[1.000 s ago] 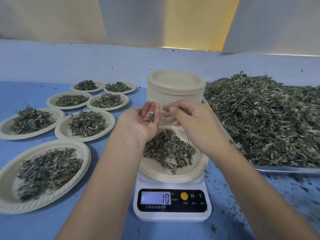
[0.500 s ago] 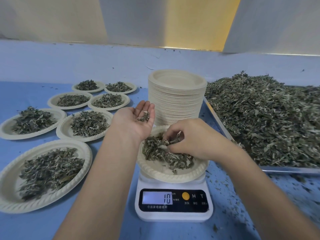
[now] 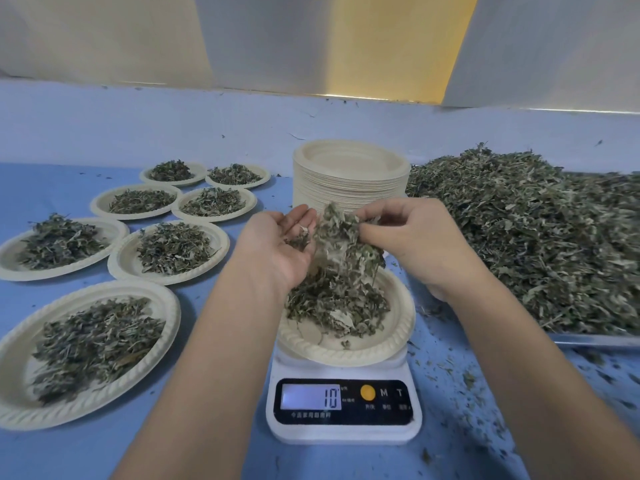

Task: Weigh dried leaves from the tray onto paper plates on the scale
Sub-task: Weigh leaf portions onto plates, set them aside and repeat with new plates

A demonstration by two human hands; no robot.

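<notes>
One tray [image 3: 588, 339] heaped with dried leaves [image 3: 536, 244] is lying at the right, its far side running out of frame. Seven filled plates [image 3: 169, 247] are sitting at the left. One stack of empty plates [image 3: 349, 188] is standing behind the single scale [image 3: 343, 433], the hands partly hiding it. The left hand [image 3: 277, 247] is lying flat, palm up, fingers straight, while the right hand [image 3: 412, 244] is pinching a leaf clump [image 3: 346, 244] above the plate on the scale [image 3: 346, 355].

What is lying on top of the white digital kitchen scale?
A round cream paper plate sits on the white digital scale, holding a heap of dried green leaves. The plate covers the scale's weighing platform, so it cannot be seen; only the front display shows.
</notes>
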